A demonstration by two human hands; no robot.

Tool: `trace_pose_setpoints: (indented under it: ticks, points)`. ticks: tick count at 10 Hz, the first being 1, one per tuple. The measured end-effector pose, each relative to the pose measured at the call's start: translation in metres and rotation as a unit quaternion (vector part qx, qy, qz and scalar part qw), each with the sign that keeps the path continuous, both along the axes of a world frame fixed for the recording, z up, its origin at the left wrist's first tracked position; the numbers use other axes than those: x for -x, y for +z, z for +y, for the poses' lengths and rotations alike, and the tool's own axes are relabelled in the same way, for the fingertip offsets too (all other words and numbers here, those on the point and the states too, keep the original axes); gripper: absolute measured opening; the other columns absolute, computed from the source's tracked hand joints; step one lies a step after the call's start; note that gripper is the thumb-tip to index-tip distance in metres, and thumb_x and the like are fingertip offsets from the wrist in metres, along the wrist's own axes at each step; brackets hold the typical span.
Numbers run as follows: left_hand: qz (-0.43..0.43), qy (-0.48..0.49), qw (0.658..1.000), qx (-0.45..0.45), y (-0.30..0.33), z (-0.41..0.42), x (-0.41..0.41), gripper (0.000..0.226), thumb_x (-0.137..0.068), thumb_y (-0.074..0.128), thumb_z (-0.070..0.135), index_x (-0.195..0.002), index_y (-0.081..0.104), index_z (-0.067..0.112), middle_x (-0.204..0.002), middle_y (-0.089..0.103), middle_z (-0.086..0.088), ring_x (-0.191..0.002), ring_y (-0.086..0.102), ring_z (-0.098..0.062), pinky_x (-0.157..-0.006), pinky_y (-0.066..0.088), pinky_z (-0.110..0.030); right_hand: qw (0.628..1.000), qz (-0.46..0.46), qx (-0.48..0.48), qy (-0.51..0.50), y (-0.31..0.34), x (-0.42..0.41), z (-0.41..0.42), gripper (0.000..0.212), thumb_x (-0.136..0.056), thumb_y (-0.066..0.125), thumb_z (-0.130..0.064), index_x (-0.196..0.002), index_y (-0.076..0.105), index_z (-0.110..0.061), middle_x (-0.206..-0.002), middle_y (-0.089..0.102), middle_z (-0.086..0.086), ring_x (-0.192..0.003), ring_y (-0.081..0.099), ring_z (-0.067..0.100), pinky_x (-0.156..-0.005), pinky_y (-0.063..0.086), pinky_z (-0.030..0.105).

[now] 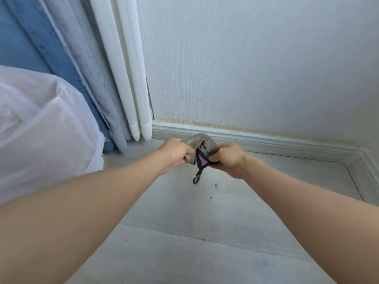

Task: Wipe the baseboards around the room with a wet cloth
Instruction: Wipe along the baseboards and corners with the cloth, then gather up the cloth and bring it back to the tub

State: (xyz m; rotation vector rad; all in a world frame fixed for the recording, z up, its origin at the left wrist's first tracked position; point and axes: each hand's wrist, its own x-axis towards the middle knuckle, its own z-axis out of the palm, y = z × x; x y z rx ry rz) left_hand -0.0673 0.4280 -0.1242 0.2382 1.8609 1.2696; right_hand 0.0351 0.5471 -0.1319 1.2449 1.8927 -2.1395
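A bunched grey-brown cloth (202, 142) with a purple tag and a dark hanging loop is held in front of me, above the floor. My left hand (174, 153) grips its left side and my right hand (228, 158) grips its right side, fingers curled round the fabric. Just beyond the hands a white moulded baseboard (266, 141) runs along the foot of the wall to a corner at the right. A yellowish stain line shows on the wall just above the baseboard.
White poles or rolled panels (131, 78) and a blue board (30, 37) lean in the corner at the left. A translucent white plastic cover (41, 124) bulges at the left. The pale grey floor (194, 232) carries a few dark crumbs.
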Motion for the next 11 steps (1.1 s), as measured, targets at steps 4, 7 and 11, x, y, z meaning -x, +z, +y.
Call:
trace_pose_setpoints:
  ticks: [4, 7, 11]
  points:
    - [0.144, 0.128, 0.981, -0.007, 0.204, -0.098, 0.092, 0.01, -0.087, 0.052, -0.003, -0.093, 0.058, 0.003, -0.085, 0.067, -0.009, -0.07, 0.066, -0.014, -0.056, 0.057, -0.021, 0.971, 0.175, 0.082, 0.138, 0.156, 0.134, -0.068, 0.021, -0.088, 0.045, 0.01, -0.095, 0.06, -0.003, -0.078, 0.066, 0.007, -0.067, 0.065, 0.014, -0.052, 0.053, 0.019]
    - [0.198, 0.256, 0.939, 0.115, 0.25, -0.232, 0.12, 0.014, -0.088, 0.056, 0.02, -0.101, 0.055, 0.016, -0.095, 0.063, -0.005, -0.084, 0.061, -0.017, -0.079, 0.048, -0.027, 0.96, 0.191, -0.04, 0.198, 0.214, 0.204, -0.2, 0.027, -0.086, 0.064, -0.005, -0.067, 0.048, -0.017, -0.078, 0.059, 0.008, -0.062, 0.058, 0.018, -0.052, 0.052, 0.021]
    - [0.335, 0.201, 0.894, 0.221, 0.203, -0.249, 0.139, 0.028, -0.091, 0.05, 0.003, -0.115, 0.06, -0.006, -0.119, 0.06, -0.023, -0.087, 0.046, -0.021, -0.06, 0.04, -0.022, 0.916, 0.137, -0.233, 0.296, 0.188, 0.221, -0.229, 0.029, -0.088, 0.066, -0.026, -0.07, 0.05, -0.011, -0.071, 0.046, 0.007, -0.063, 0.04, 0.018, -0.058, 0.035, 0.024]
